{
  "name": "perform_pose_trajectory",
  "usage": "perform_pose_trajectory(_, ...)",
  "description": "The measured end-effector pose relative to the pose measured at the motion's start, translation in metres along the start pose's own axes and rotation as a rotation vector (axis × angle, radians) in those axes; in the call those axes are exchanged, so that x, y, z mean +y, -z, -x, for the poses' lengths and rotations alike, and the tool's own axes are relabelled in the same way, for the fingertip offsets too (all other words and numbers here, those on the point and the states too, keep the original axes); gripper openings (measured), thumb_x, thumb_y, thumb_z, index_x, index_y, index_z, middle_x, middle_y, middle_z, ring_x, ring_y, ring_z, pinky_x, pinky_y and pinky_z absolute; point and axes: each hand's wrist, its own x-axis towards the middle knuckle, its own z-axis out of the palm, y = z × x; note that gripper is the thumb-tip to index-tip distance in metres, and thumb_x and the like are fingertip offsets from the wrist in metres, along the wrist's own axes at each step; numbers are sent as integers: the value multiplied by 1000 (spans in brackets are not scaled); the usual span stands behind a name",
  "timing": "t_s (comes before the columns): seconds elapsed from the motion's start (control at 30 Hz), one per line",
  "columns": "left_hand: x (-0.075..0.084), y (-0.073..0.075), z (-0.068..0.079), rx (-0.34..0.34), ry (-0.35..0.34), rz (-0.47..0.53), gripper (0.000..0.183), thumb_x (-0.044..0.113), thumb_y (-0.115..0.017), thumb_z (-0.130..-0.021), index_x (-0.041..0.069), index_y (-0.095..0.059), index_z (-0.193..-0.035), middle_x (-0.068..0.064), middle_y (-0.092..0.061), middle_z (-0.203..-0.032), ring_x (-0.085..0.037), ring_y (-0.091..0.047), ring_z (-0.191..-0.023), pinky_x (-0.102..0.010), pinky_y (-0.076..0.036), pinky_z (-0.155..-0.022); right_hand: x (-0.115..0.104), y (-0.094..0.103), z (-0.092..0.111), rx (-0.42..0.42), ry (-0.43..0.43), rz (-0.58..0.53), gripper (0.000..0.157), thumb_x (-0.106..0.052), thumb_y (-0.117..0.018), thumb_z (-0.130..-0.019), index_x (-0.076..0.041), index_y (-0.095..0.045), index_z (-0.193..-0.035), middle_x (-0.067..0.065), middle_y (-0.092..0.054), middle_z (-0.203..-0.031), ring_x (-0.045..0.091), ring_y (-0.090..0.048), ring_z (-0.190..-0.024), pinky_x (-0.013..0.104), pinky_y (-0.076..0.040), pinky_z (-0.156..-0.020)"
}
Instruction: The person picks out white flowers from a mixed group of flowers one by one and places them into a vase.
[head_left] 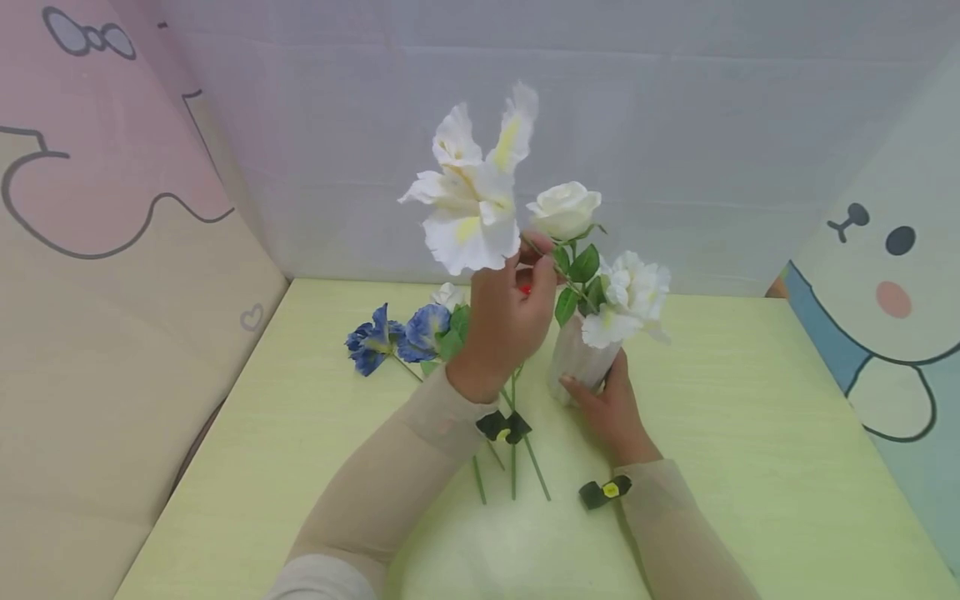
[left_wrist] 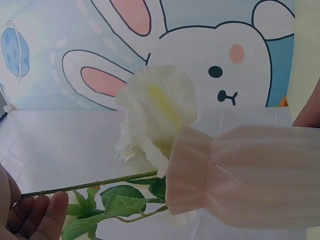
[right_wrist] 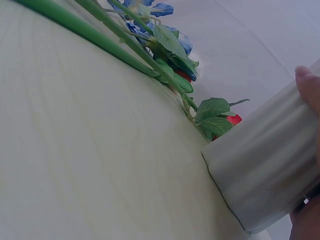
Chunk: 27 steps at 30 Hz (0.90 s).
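My left hand [head_left: 510, 321] pinches the green stem [left_wrist: 100, 184] of a large white artificial iris [head_left: 467, 204] with yellow markings. In the left wrist view that stem runs from my fingers to the mouth of a pale, pinkish ribbed vase [left_wrist: 255, 175]. Low on the side of the same vase [head_left: 573, 367], my right hand [head_left: 615, 417] grips it, tilted, with its base close to the table in the right wrist view. A white rose [head_left: 564, 210] with green leaves and another white ruffled flower [head_left: 637, 292] stand in the vase. Its inside is hidden.
On the yellow table [head_left: 750, 433], left of the vase, lie blue flowers [head_left: 375, 340], a small white bloom [head_left: 447, 295] and several green stems [head_left: 513, 475]. Red petals [right_wrist: 234, 119] show behind the vase in the right wrist view. Cartoon-printed cloths and a pale backdrop [head_left: 360, 167] enclose the table.
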Motion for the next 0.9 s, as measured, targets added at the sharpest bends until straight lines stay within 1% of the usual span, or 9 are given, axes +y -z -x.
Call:
perform_pose_trajectory(0.13,-2,-2,2,-8,20,26,12,-8,-49,-99,-13,-59,-104,-26,-60,-100,-28,-72,-79,-32,-62,-69,-10,-1,1,-7,-25,9,82,-8,-77,-93,0,-22,-153,25,-43,-144,37,-41,-136,53,-27,-117)
perform_pose_trajectory(0.27,-4,-3,4,-21,6,-28,11,-7,-50,-99,-10,-60,-103,-23,-63,-96,-24,-72,-77,-28,-61,-71,-16,-1,2,-9,-28,15,80,-5,-75,-93,3,-22,-152,27,-43,-143,39,-41,-137,55,-27,-117)
perform_pose_trajectory(0.33,-5,-5,5,-34,3,-52,11,-6,-50,-99,-10,-60,-104,-22,-64,-95,-22,-71,-76,-26,-61,-72,-14,-1,2,-4,-20,14,80,-5,-76,-92,2,-23,-152,26,-45,-142,37,-43,-135,53,-29,-116)
perform_pose_trajectory(0.47,-9,-8,8,-75,21,-85,12,-5,-50,-99,-10,-60,-104,-20,-65,-92,-20,-70,-77,-24,-60,-77,-2,-1,0,2,6,8,81,-10,-79,-91,-3,-25,-152,20,-48,-139,32,-46,-132,51,-33,-113)
perform_pose_trajectory(0.57,-12,-10,11,-99,53,-131,13,-4,-51,-98,-8,-61,-104,-17,-67,-90,-19,-71,-80,-21,-58,-78,4,0,0,5,23,7,81,-14,-80,-91,-4,-27,-152,17,-50,-138,30,-48,-130,50,-34,-112)
perform_pose_trajectory(0.67,-12,-11,13,-118,84,-174,13,-2,-53,-98,-8,-62,-106,-15,-67,-92,-19,-71,-83,-18,-57,-77,6,0,-1,5,35,6,81,-17,-80,-92,-4,-27,-151,17,-50,-137,29,-48,-128,51,-34,-111)
perform_pose_trajectory(0.73,-13,-12,14,-129,99,-185,13,-2,-54,-97,-7,-61,-106,-14,-67,-93,-20,-70,-84,-17,-57,-76,6,0,-1,6,37,7,81,-18,-81,-92,-4,-27,-151,16,-50,-136,28,-49,-127,50,-35,-110)
perform_pose_trajectory(0.9,-17,-14,16,-151,111,-173,12,-4,-55,-97,-6,-59,-107,-14,-64,-98,-20,-69,-85,-18,-57,-75,3,-1,0,7,29,11,82,-21,-81,-92,-5,-27,-151,16,-50,-135,27,-49,-126,47,-35,-108)
